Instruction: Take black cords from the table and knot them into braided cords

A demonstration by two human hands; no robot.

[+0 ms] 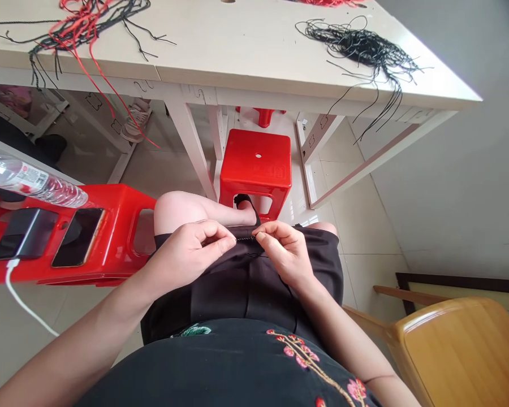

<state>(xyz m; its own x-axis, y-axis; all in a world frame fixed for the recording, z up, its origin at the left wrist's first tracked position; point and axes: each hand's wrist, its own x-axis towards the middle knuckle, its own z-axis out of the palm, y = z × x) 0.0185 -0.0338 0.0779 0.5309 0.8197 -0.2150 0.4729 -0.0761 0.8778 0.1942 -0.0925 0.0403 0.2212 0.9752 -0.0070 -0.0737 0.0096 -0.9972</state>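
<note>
Over my lap a short black braided cord (245,238) is stretched between my two hands. My left hand (195,249) pinches one end of it between thumb and forefinger. At the other end my right hand (284,249) pinches the cord the same way, fingers curled. Loose thin strands seem to hang below, hard to make out against the black shorts (254,294). On the table ahead lie a pile of black cords (365,48) at the right and, at the left, black cords with red cords (82,25) across them.
A white table (246,53) spans the front. Under it stands a red stool (257,158). At my left another red stool (114,243) bears a plastic bottle (34,178), a phone (78,237) and a dark box-shaped device (25,233) with a white cable. A wooden chair (466,345) is at right.
</note>
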